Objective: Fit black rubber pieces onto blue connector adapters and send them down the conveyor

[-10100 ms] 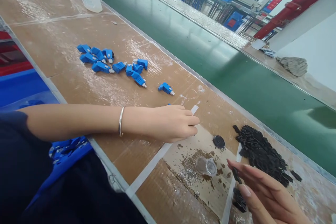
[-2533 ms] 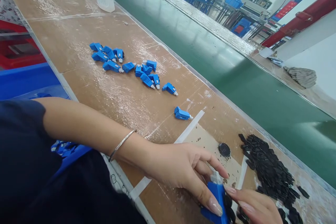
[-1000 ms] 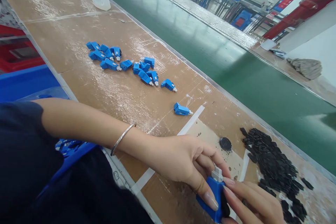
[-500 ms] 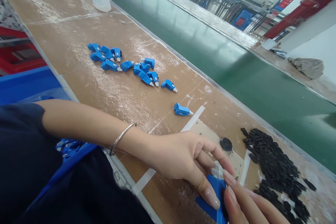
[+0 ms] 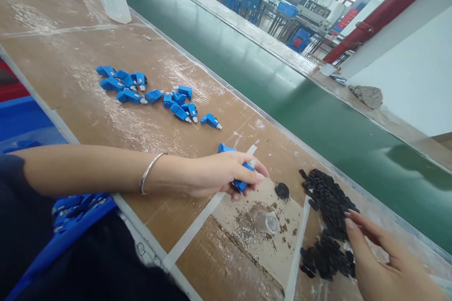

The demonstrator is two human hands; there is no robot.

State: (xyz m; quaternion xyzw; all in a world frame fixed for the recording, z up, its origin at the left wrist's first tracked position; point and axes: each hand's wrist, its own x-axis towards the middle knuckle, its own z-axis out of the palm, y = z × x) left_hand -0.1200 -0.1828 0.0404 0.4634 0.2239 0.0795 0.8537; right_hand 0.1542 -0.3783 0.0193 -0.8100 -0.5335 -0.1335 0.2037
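Note:
My left hand is closed around a blue plastic part with a whitish tip, held above the worktable. Just behind that hand, another blue plastic part lies on the table, partly covered by my fingers. My right hand is at the right, its thumb and forefinger stretched out at the edge of a pile of small black pieces. I see nothing held in it. Between the hands, a small clear cup and a round black cap sit on a stained cardboard sheet.
Several blue parts lie scattered on the brown tabletop. A blue bin of similar parts stands by my lap. White plastic bottles are at the far left. A green conveyor belt runs along the table's far side.
My hands have parted. The left has lifted the blue part up and leftward; the right has let go of it and moved right to the black pieces. The view has shifted, uncovering the cup.

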